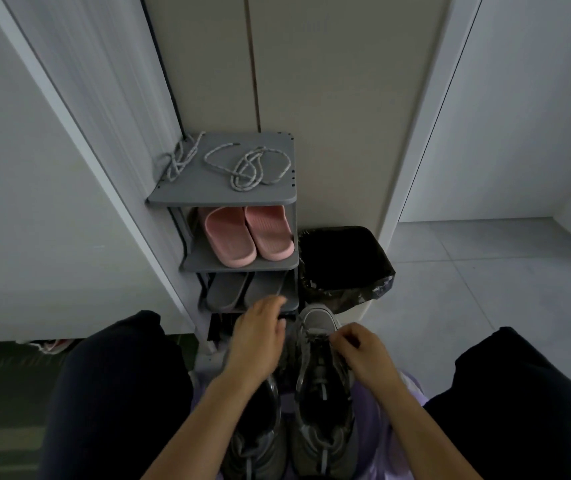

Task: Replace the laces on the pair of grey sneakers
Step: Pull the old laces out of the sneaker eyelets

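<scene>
— Where are the grey sneakers?

— Side by side just in front of the foot of the shoe rack, toes pointing at it, on something pale purple. They lie between the person's dark-trousered knees.

— And the hands?

— The right hand is curled at the rack end of the bin-side sneaker. Its fingertips pinch the threaded lace by the toe cap. The left hand is over the second sneaker, with loose, fairly straight fingers reaching towards the rack's low shelf. It is blurred, and I see nothing in it.

— Is the second sneaker laced?

— Too dark to tell.

— Any other laces?

— Two loose laces, grey and speckled, lie tangled on the rack's top shelf, one at its far left corner, one towards its right edge.

— What else is on the rack?

— Pink slippers on the shelf below the top, grey slippers one shelf lower. A bin lined with a black bag stands just beside the rack, on its right.
</scene>
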`<state>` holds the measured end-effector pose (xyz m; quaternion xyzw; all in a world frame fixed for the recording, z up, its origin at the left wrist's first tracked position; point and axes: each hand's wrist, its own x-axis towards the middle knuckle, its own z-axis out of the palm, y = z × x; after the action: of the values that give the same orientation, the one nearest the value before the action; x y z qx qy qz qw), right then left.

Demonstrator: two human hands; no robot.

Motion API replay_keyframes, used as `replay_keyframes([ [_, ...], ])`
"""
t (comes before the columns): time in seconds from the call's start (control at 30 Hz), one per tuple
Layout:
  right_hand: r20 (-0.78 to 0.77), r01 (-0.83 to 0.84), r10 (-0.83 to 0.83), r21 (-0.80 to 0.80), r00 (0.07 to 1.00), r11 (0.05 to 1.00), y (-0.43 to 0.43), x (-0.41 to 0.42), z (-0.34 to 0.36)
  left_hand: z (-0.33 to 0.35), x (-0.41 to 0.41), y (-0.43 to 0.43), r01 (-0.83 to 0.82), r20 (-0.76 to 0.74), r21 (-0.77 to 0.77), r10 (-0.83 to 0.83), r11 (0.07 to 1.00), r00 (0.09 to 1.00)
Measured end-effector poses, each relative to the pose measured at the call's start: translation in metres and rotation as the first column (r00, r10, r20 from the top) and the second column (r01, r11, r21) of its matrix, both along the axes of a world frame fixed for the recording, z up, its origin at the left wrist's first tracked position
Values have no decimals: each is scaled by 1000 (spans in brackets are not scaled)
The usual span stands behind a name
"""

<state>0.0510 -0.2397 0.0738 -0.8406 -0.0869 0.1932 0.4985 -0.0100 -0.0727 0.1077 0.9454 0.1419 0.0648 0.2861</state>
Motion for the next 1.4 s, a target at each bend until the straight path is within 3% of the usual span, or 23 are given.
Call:
replay_keyframes([
  [0.1,-113,50,-49,13,992,999,1,2,-1,-7,16,-17,270,-93,64,-264,961,960],
  [0.17,-135,92,-101,-76,986,993,-1,5,-10,-9,21,-23,324,-225,92,-298,942,928],
  [0.27,-136,84,-108,-168,985,982,-1,7,-18,-11,19,-25,205,-150,182,-179,962,972],
  [0.37,-100,73,-86,-130,991,989,0,8,-15,-16,7,-26,95,-181,92,-77,991,980],
  [0.5,-77,61,-71,-128,995,990,1,7,-14,-24,6,-31,24,-221,108,0,994,975],
  [0.6,-9,45,-48,-175,999,983,3,8,-13,-28,13,-31,18,-225,86,2,996,974],
  [0.73,129,61,-45,-127,991,990,8,9,-8,-32,14,-29,30,-273,73,-9,997,962],
  [0.93,-64,3,-13,-158,998,987,-2,12,-10,-30,13,-28,-24,-196,-31,18,999,980],
  [1.17,101,186,-183,-18,978,982,8,8,-4,-24,25,-27,-22,-284,-131,-17,991,959],
  [1.33,-49,41,-48,-131,998,990,3,9,-6,-23,23,-28,-40,-282,-141,-1,989,959],
  [1.4,-42,56,-62,-138,997,989,2,9,-8,-23,23,-28,-46,-277,-145,4,988,961],
])
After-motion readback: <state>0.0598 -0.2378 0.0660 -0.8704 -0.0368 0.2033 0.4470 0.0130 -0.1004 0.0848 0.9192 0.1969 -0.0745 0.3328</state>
